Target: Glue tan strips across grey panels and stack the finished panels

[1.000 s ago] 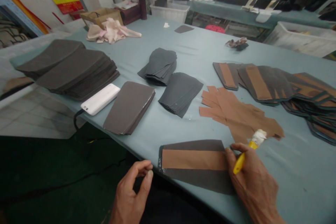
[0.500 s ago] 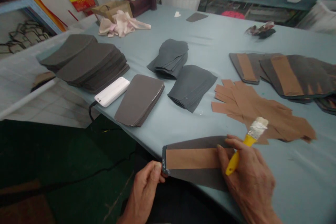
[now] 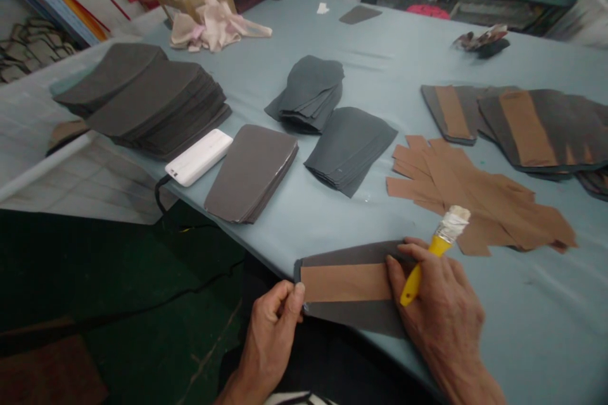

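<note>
A dark grey panel [image 3: 351, 316] lies at the table's near edge, with a brown strip [image 3: 346, 283] running along its middle. My left hand [image 3: 275, 323] is closed, pinching the panel's narrow left end between thumb and fingers, where a darker folded edge shows. Over the right part of the panel rests my right hand [image 3: 439, 310], its thumb and fingertips on the surface. That hand also holds a paintbrush [image 3: 430, 262] with a yellow handle and whitish bristles, tilted up to the right. My right palm hides the panel's far end.
Loose brown strips [image 3: 479, 190] lie just beyond the brush. Stacks of grey panels [image 3: 156, 107] and dark sheets [image 3: 349, 149] are farther back, beside a white power bank [image 3: 199, 157] with a cable. Finished-looking strip-backed panels [image 3: 527, 126] overlap at right. The table edge slants past my lap.
My left thumb has moved up onto the panel's left end, covering part of the dark edge. My right hand and brush have shifted slightly left in view; the camera view has tilted a little.
</note>
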